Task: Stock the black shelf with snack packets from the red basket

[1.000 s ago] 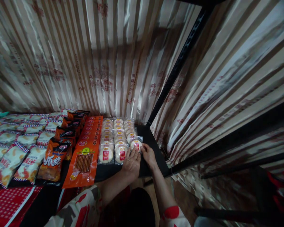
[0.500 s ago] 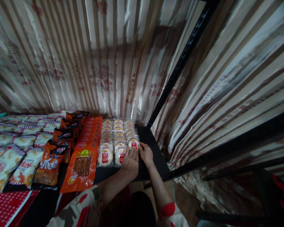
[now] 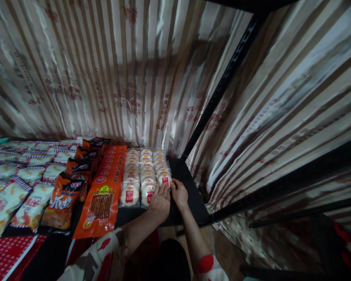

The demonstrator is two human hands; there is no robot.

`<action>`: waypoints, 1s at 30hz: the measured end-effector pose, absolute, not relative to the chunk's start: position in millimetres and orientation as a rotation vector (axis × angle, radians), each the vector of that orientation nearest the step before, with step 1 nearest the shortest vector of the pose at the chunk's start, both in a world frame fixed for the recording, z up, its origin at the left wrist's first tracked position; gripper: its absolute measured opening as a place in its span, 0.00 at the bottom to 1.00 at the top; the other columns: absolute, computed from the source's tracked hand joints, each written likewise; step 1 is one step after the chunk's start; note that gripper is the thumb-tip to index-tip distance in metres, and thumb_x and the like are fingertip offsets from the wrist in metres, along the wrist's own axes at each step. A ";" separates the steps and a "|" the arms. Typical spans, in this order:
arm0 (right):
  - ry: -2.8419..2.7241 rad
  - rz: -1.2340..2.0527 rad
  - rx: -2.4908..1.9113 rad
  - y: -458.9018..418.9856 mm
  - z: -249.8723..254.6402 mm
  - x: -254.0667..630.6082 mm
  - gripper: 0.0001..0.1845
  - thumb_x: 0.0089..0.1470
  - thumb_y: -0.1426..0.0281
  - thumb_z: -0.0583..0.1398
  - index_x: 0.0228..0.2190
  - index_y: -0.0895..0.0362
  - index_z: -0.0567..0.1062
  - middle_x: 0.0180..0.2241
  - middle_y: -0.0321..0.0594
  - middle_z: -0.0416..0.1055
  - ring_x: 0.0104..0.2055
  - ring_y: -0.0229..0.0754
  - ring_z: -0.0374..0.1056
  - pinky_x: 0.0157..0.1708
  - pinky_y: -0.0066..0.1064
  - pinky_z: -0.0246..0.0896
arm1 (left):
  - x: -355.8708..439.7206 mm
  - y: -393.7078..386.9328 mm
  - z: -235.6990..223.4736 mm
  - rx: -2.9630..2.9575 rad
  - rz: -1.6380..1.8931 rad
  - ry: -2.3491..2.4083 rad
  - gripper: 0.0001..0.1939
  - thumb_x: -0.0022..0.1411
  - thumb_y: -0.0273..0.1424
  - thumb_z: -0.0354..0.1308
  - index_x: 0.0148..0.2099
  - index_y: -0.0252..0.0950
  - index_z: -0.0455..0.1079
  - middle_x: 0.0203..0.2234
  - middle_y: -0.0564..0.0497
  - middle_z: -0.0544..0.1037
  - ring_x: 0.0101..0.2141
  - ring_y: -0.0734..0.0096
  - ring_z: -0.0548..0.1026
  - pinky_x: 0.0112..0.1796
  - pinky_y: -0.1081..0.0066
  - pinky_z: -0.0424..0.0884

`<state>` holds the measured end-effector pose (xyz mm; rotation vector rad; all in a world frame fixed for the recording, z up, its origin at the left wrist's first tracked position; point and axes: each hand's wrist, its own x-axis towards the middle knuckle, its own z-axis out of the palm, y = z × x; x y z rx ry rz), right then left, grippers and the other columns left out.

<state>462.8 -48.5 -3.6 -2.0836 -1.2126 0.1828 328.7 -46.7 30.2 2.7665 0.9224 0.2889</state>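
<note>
A clear packet of round white rice crackers with a red label lies at the front of the rightmost row. My left hand has its fingers together over the packet's near left edge. At its right edge my right hand pinches with bent fingers; part of the packet is hidden by both hands. Two more rows of overlapping cracker packets lie to the left. All of them rest on a black shelf.
Orange packs of brown sticks overlap left of the crackers. Beyond them stand orange-and-black snack bags and white snack bags. A black metal post rises at the shelf's back right corner. Pleated, printed sheeting hangs behind.
The front packet and both hands have shifted very slightly left and stay together. The view has tilted a little. The other packs keep their places.
</note>
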 end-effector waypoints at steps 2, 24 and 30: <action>-1.192 0.169 -2.066 -51.4 -2.0 460.9 0.21 0.52 0.64 0.49 0.41 0.61 0.74 0.38 0.48 0.72 0.38 0.44 0.68 0.41 0.31 0.61 | 328.5 -47.9 33.4 2.769 0.272 0.912 0.23 0.59 0.24 0.39 0.54 0.21 0.62 0.55 0.34 0.62 0.58 0.59 0.56 0.59 0.55 0.44; -0.956 0.052 -1.791 -119.2 8.0 380.5 0.18 0.52 0.65 0.48 0.37 0.60 0.72 0.39 0.48 0.69 0.42 0.44 0.64 0.45 0.38 0.58 | 274.9 -101.6 22.0 2.651 0.669 0.799 0.17 0.56 0.26 0.49 0.46 0.25 0.69 0.44 0.39 0.73 0.50 0.59 0.66 0.53 0.63 0.61; -0.950 0.204 -1.659 -150.5 4.1 321.3 0.16 0.52 0.69 0.47 0.36 0.58 0.72 0.38 0.45 0.68 0.35 0.38 0.66 0.38 0.34 0.63 | 218.2 -124.2 7.5 2.593 0.803 0.615 0.12 0.60 0.27 0.45 0.41 0.30 0.68 0.37 0.44 0.74 0.42 0.66 0.69 0.46 0.65 0.67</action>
